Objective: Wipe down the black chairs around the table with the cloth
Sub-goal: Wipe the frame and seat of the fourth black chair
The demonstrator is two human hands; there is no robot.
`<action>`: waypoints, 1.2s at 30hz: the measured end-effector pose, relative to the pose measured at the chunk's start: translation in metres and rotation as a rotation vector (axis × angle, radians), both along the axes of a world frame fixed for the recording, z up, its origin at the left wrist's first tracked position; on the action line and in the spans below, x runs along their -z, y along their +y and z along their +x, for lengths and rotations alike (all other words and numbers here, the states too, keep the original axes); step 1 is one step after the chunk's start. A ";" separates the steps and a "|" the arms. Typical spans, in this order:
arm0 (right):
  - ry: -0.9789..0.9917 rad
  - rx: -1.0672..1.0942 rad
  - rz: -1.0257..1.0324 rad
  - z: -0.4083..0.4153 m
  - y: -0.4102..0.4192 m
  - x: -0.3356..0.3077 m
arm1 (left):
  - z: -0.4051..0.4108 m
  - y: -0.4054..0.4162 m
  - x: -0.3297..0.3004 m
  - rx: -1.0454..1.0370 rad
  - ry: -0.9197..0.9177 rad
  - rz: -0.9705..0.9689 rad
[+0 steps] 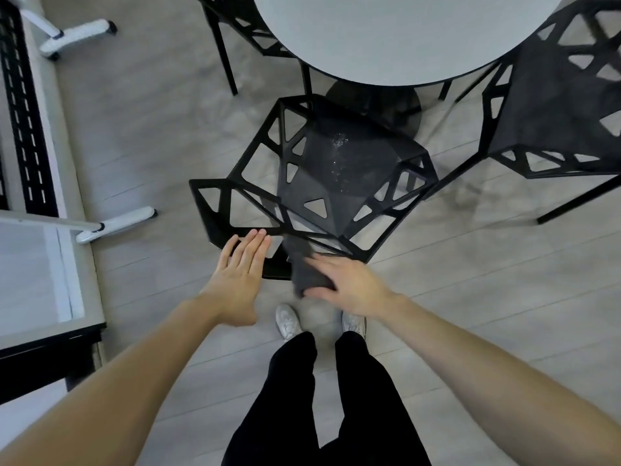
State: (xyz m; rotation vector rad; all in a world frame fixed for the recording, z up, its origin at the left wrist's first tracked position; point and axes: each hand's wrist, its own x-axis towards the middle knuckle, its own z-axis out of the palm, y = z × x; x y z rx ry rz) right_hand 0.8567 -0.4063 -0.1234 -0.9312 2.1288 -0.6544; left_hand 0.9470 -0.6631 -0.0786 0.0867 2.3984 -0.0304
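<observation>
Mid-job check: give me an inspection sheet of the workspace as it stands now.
Surface: pale wood-plank floor; round grey table top, bare.
Job's things: nearest black lattice-frame chair has shiny specks on its seat; dark grey cloth lies against its back rail. Two more black chairs, far left and right.
Clutter: nothing seen.
Hands: left hand flat, fingertips touching the rail; right hand grips the cloth.
Cables: nothing seen.
Surroundings: white wheeled stand legs, grey desk at left.
</observation>
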 end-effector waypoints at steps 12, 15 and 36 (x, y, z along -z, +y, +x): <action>0.080 0.049 -0.054 0.021 -0.020 -0.010 | -0.003 0.002 -0.003 -0.019 -0.081 0.024; 0.085 0.108 -0.002 0.009 0.043 0.008 | -0.005 0.003 -0.004 -0.021 -0.076 0.044; -0.492 -0.001 0.100 -0.077 0.049 0.026 | -0.022 0.091 0.034 -1.073 0.740 0.008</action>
